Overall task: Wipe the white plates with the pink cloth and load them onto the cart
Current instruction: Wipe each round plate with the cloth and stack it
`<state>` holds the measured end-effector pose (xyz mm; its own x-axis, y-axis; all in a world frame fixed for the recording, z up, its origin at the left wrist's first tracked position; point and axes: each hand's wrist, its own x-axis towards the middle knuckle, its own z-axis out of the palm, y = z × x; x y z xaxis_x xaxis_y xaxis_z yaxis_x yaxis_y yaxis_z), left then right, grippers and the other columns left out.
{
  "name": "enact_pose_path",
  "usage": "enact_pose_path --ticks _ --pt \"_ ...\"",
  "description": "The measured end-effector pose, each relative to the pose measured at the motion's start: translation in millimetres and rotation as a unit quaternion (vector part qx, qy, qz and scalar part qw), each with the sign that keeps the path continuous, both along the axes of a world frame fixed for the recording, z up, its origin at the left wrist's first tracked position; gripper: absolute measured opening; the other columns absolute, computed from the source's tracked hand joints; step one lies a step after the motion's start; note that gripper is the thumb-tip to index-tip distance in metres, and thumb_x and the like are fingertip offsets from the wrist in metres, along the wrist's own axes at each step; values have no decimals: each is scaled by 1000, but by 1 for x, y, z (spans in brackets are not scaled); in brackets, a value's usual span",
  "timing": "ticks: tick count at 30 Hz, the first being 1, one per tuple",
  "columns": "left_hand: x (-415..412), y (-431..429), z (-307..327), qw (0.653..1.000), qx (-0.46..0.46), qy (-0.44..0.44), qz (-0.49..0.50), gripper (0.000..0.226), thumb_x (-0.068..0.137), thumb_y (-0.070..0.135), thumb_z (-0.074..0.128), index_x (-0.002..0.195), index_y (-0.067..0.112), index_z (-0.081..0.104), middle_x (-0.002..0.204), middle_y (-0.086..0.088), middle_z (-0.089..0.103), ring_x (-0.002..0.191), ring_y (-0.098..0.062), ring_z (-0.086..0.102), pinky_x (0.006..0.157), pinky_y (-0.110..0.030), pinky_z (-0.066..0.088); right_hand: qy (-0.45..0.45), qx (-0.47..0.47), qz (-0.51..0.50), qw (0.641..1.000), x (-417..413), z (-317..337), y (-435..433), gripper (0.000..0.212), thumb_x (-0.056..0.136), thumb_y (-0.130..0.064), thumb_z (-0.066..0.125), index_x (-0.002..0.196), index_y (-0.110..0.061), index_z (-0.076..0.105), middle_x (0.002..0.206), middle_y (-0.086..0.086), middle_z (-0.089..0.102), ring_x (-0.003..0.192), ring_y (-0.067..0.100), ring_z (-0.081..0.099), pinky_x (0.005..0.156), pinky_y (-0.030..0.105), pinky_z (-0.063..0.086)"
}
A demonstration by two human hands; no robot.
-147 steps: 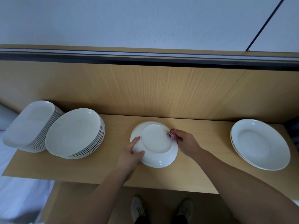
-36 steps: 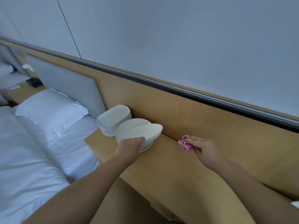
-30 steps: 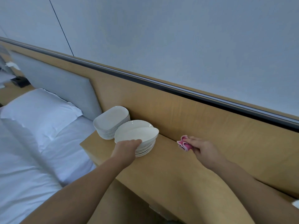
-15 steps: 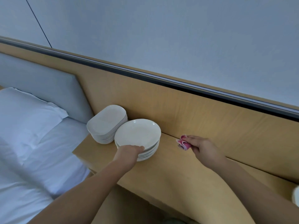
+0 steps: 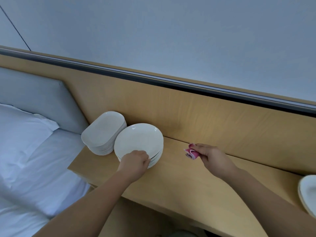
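A stack of round white plates (image 5: 138, 141) stands at the left end of the wooden shelf (image 5: 184, 183). My left hand (image 5: 133, 162) is at the stack's near rim, fingers curled round the edge of the top plate, which lies flat on the others. To the right, my right hand (image 5: 212, 157) hovers just above the shelf and pinches the folded pink cloth (image 5: 191, 152). No cart is in view.
A stack of oval white plates (image 5: 104, 130) sits just left of the round stack, touching it. More white plates (image 5: 308, 194) show at the right edge. A wooden back panel (image 5: 205, 113) rises behind the shelf. A bed with a white pillow (image 5: 22, 130) lies to the left.
My left hand carried the wiped plate left and set it flat on the round stack. My right hand kept the pink cloth. My view has swung back to the right.
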<state>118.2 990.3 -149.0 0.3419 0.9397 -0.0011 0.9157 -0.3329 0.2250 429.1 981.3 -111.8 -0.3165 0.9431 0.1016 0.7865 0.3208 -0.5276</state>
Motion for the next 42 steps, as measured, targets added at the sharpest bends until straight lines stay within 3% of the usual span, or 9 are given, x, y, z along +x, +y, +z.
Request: enact_pose_path --ticks 3,9,15,20,25,28,32,36,42 --pt "18 6 4 1000 7 -9 -7 29 99 34 40 109 20 63 108 9 64 98 -13 56 73 -30 48 5 -4 -19 1000 17 0 -9 50 89 12 49 127 -18 64 132 -9 59 122 1 50 98 -2 23" --pt "106 19 15 995 36 -40 -86 32 96 33 39 110 17 62 110 3 62 99 -20 57 69 -29 45 20 14 -98 995 87 8 -44 46 88 14 51 122 -13 67 125 -6 64 115 -4 52 96 -2 28" --pt "228 15 28 984 32 -72 -162 28 98 30 43 117 22 63 115 3 63 103 -21 60 76 -33 50 41 35 -195 979 174 19 -100 39 94 5 50 123 -14 66 116 -8 69 107 10 64 92 24 48" --pt "337 -1 28 965 19 -82 -248 28 98 32 41 117 24 60 114 5 63 105 -20 59 75 -31 47 46 27 -312 948 247 19 -158 36 95 -2 53 123 -20 66 117 -15 67 106 6 61 95 26 47" --pt "429 -25 5 953 -58 -87 -284 29 95 32 44 111 13 59 95 -5 66 84 -27 63 71 -37 52 54 -8 -383 922 311 10 -208 38 96 0 50 127 -17 63 119 -8 67 110 4 58 102 21 43" --pt "472 -39 -14 953 -112 -77 -272 35 97 33 41 121 9 50 88 -5 61 77 -25 61 69 -36 50 54 0 -394 918 344 1 -230 38 95 1 52 127 -17 63 121 -7 66 114 10 59 101 22 44" --pt "519 -54 -27 959 -123 -36 -251 41 100 31 41 134 10 41 104 -11 64 91 -29 62 66 -32 40 57 12 -392 918 377 -13 -246 36 93 2 58 124 -14 66 122 -15 62 119 4 56 104 11 36" --pt "552 -52 -45 968 -161 -39 -191 33 97 30 48 122 9 49 105 -9 65 93 -26 62 66 -30 39 52 17 -371 927 403 -25 -251 35 91 4 58 122 -9 66 123 -7 64 118 2 55 106 15 36" --pt "578 -59 -48 972 -215 -38 -90 20 96 17 50 111 4 53 109 -10 62 90 -22 54 69 -25 33 52 -3 -356 933 427 -30 -251 36 92 -1 58 125 -14 65 123 -18 58 120 -4 51 108 15 34"
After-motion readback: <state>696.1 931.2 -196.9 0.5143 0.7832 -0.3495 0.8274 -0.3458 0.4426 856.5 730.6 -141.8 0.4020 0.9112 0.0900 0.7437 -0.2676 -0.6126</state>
